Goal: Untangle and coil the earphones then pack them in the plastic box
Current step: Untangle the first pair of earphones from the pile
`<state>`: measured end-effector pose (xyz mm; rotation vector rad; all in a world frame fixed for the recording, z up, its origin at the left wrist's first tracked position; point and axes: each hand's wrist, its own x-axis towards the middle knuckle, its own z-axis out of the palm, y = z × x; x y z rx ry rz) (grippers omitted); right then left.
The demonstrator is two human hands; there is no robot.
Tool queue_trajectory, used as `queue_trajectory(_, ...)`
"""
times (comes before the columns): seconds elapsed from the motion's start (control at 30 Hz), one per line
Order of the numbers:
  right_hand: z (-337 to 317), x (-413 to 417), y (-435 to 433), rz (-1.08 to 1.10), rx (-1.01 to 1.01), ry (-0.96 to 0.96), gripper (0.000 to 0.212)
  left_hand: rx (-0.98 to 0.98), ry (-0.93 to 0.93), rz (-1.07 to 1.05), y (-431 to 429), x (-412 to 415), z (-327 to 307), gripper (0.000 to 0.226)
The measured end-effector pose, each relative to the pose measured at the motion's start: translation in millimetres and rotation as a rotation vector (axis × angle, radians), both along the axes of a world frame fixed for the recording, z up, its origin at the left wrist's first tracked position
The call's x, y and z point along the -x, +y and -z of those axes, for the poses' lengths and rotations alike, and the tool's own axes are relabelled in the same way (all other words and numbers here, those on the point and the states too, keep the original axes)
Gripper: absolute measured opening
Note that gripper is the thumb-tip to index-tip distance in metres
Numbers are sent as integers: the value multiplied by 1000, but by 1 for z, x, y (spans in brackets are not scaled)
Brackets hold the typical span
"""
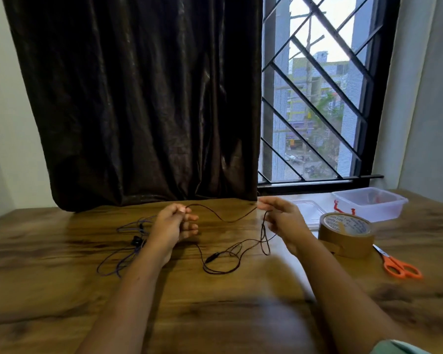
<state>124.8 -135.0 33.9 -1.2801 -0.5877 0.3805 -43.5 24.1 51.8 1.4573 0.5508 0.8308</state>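
Earphones: the dark cord is strung between both hands above mid-table, the slack lying in loose loops beneath; untangling under way, no coil yet. Left hand pinches one end of the span, right hand pinches the other. Plastic box sits far right, lid off; packing not begun.

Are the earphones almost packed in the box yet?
Not yet. Done: one stretch of dark cord hangs free between the left hand and right hand. In hand: both pinch it, untangling. Left: the rest lies in loose loops on the table, uncoiled, and none is in the plastic box.
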Motion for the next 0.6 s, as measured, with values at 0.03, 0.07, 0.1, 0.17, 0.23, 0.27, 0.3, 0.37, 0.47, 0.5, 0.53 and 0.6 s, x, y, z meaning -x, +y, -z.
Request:
queue_trajectory(0.03,3,-1,1,31,169,-132,41,18,10,54,-3,0,-2,24)
queue_trajectory(0.07,5,-2,2,108,330,-280,46,33,12,95,-5,0,-3,23)
queue_trajectory(0.1,7,-2,2,218,486,-438,50,49,8,123,-6,0,-3,22)
queue_trajectory(0.17,6,2,1,439,761,-731,51,65,2,157,-8,1,-3,21)
queue_trajectory(0.23,3,11,2,563,749,-893,53,26,43,199,-14,0,-3,19)
queue_trajectory(0.27,2,15,5,560,628,-940,51,-5,70,230,-19,-1,-2,19)
queue_trajectory(0.3,0,21,9,502,485,-972,48,-33,89,267,-24,-3,-1,18)
queue_trajectory(0.37,-1,36,20,274,352,-1028,45,-70,100,343,-34,-7,1,16)
queue_trajectory(0.47,9,46,31,8,322,-1021,34,-60,68,399,-40,-10,2,16)
queue_trajectory(0.5,13,45,34,-16,305,-982,23,-37,46,406,-40,-10,1,17)
queue_trajectory(0.53,16,43,35,-22,285,-939,16,-14,17,414,-40,-10,0,19)
queue_trajectory(0.6,20,40,37,-11,271,-886,15,38,-71,433,-42,-10,-3,21)
